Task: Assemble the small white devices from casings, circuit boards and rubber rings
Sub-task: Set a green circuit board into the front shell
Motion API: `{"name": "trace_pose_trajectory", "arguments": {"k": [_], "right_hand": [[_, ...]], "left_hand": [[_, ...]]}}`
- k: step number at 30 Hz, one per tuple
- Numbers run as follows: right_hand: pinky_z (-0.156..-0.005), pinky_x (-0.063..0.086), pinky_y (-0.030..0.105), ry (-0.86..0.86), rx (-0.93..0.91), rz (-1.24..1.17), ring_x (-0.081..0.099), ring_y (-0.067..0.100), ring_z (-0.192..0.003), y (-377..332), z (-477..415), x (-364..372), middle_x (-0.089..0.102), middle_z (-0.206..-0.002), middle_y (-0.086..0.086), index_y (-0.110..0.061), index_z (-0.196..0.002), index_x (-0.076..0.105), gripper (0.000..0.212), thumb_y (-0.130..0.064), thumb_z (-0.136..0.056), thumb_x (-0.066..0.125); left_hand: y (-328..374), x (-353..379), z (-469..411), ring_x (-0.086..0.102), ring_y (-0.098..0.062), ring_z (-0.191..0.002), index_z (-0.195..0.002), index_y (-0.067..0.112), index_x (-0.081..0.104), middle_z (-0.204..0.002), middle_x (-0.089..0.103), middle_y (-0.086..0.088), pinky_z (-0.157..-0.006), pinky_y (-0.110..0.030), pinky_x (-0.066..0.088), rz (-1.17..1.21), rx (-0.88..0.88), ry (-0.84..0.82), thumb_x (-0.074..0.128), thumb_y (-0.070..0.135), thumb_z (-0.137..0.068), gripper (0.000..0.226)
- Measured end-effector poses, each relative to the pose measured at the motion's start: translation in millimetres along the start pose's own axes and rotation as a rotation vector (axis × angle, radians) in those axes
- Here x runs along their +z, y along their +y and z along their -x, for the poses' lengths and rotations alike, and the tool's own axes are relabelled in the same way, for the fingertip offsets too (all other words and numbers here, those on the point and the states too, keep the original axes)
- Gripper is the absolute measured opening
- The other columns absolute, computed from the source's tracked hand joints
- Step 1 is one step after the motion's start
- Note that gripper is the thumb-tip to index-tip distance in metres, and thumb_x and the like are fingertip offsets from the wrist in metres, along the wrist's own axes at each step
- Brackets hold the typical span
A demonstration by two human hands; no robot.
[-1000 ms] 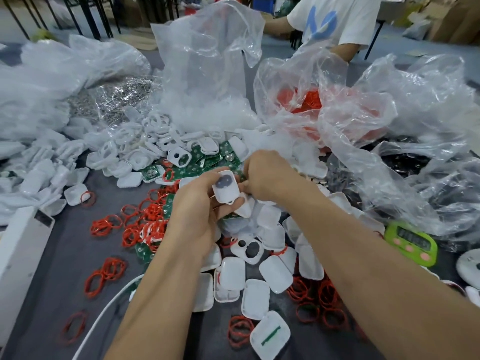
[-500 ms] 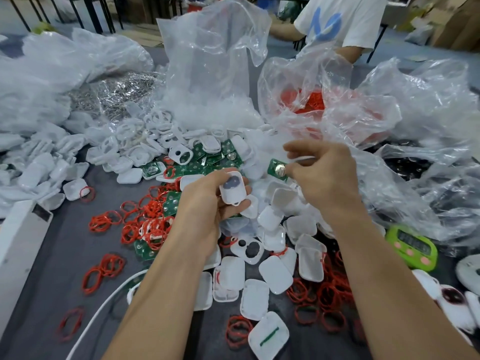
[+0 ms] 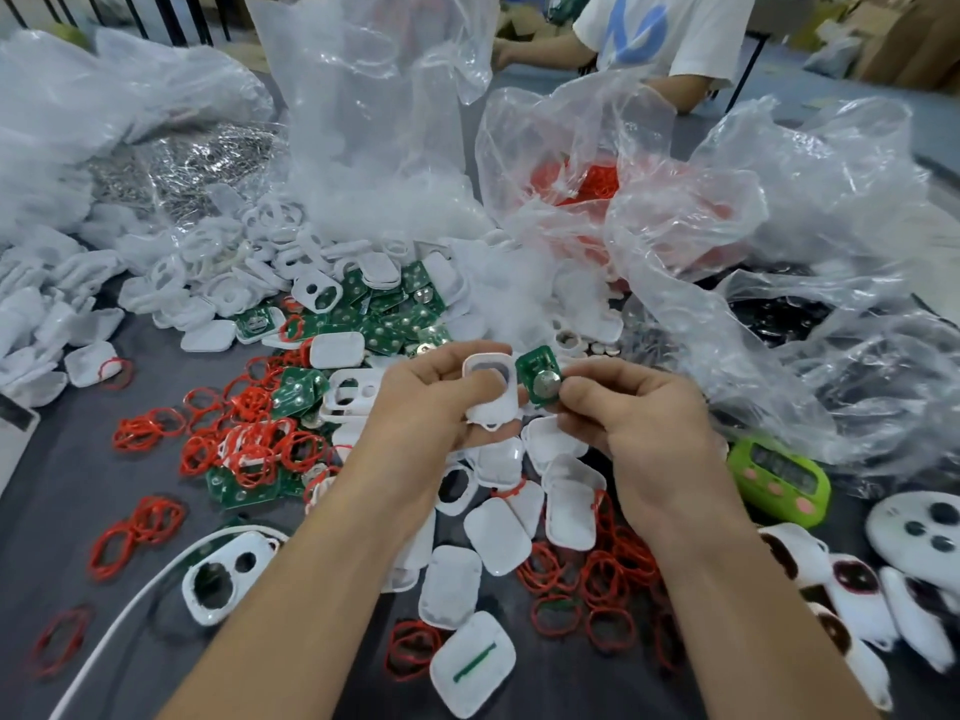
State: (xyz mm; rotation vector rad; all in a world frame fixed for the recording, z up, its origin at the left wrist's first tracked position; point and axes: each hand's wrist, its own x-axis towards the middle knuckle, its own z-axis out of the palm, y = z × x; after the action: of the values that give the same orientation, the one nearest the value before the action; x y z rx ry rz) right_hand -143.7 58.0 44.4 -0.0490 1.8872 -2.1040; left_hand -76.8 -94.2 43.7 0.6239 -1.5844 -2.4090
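An assembly workshop: the grey tabletop (image 3: 62, 511) heaped with white casings (image 3: 496, 535), green circuit boards (image 3: 395, 324), red rubber rings (image 3: 249, 439) and clear plastic bags (image 3: 374, 111).

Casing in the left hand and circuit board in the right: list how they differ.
The casing is white; the circuit board is green. The casing is a hollow shell; the circuit board is flat and carries a round silver disc. Both are held up, close together.
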Motion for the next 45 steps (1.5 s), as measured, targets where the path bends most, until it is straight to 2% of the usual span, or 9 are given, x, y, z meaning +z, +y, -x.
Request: {"name": "trace_pose_trajectory", "arguments": {"k": [5,10,14,17,21,29,33,39,45], "right_hand": [[-0.060,0.055,0.019,-0.078,-0.066,0.133,0.073,0.014,-0.064,1,2,1,0.077,-0.073,0.006,-0.020,-0.070,0.079,0.032,0.010,-0.082,0.075],[-0.061,0.052,0.019,-0.208,-0.131,0.340,0.067,0.013,-0.062,0,3,-4,0.075,-0.076,0.001,-0.036,-0.112,0.074,0.043,-0.013,-0.076,0.078],[-0.060,0.048,0.025,-0.116,-0.159,0.421,0.059,0.006,-0.052,-7,0,-8,0.073,-0.070,-0.002,-0.030,-0.089,0.077,0.026,-0.005,-0.083,0.082],[-0.061,0.047,0.036,-0.023,-0.150,0.479,0.056,0.011,-0.051,-15,0,-20,0.072,-0.066,-0.002,-0.029,-0.082,0.071,0.015,-0.021,-0.072,0.079],[-0.055,0.049,0.025,-0.217,-0.146,0.696,0.066,0.009,-0.053,-12,15,-18,0.072,-0.067,-0.004,-0.025,-0.078,0.070,0.008,-0.026,-0.081,0.077],[-0.057,0.046,0.029,-0.154,-0.174,1.247,0.060,0.023,-0.069,3,10,-7,0.065,-0.068,0.004,-0.012,-0.065,0.065,0.026,-0.024,-0.088,0.067],[-0.047,0.035,0.030,-0.095,-0.124,1.345,0.057,0.023,-0.059,0,11,-12,0.060,-0.058,0.006,-0.009,-0.058,0.059,0.033,-0.026,-0.084,0.068],[-0.062,0.039,0.028,-0.250,-0.153,1.562,0.054,0.020,-0.068,-11,6,-3,0.055,-0.069,-0.004,-0.021,-0.070,0.054,0.030,-0.034,-0.098,0.055],[-0.066,0.039,0.028,-0.159,-0.223,1.670,0.050,0.023,-0.076,-7,12,1,0.054,-0.081,0.001,-0.016,-0.087,0.063,0.023,-0.033,-0.099,0.056]], "left_hand": [[-5,0,1,0.072,-0.022,-0.079,-0.100,0.012,0.077,-0.089,0.075,-0.011,-0.065,-0.027,0.061,-0.056,0.073,-0.005,0.069,-0.008,-0.089,0.024],[-5,-3,0,0.070,-0.017,-0.073,-0.094,0.017,0.079,-0.081,0.073,-0.004,-0.064,-0.026,0.060,-0.100,0.103,-0.018,0.070,-0.008,-0.087,0.027],[-4,-8,-3,0.076,-0.017,-0.079,-0.103,0.011,0.076,-0.088,0.079,-0.003,-0.063,-0.024,0.059,-0.070,0.076,-0.005,0.069,-0.006,-0.089,0.024],[0,-13,-6,0.078,-0.018,-0.083,-0.105,0.011,0.075,-0.090,0.080,-0.005,-0.064,-0.024,0.059,-0.021,0.047,0.009,0.068,-0.005,-0.090,0.023],[2,-14,-7,0.078,-0.020,-0.086,-0.102,0.012,0.076,-0.092,0.079,-0.005,-0.064,-0.024,0.060,0.011,0.016,0.019,0.068,-0.005,-0.090,0.022],[5,-18,-5,0.078,-0.017,-0.081,-0.102,0.010,0.074,-0.086,0.079,-0.003,-0.061,-0.023,0.059,0.052,0.000,0.040,0.066,-0.005,-0.092,0.020],[6,-18,-7,0.077,-0.016,-0.078,-0.102,0.010,0.074,-0.085,0.079,-0.003,-0.060,-0.022,0.059,0.051,0.004,0.039,0.066,-0.005,-0.092,0.020],[3,-17,-8,0.078,-0.018,-0.080,-0.101,0.011,0.074,-0.085,0.079,-0.002,-0.060,-0.022,0.059,0.039,-0.008,0.030,0.067,-0.006,-0.091,0.020],[2,-18,-10,0.078,-0.018,-0.081,-0.101,0.012,0.074,-0.086,0.079,-0.002,-0.061,-0.023,0.060,0.024,0.005,0.030,0.068,-0.004,-0.091,0.020]]}}
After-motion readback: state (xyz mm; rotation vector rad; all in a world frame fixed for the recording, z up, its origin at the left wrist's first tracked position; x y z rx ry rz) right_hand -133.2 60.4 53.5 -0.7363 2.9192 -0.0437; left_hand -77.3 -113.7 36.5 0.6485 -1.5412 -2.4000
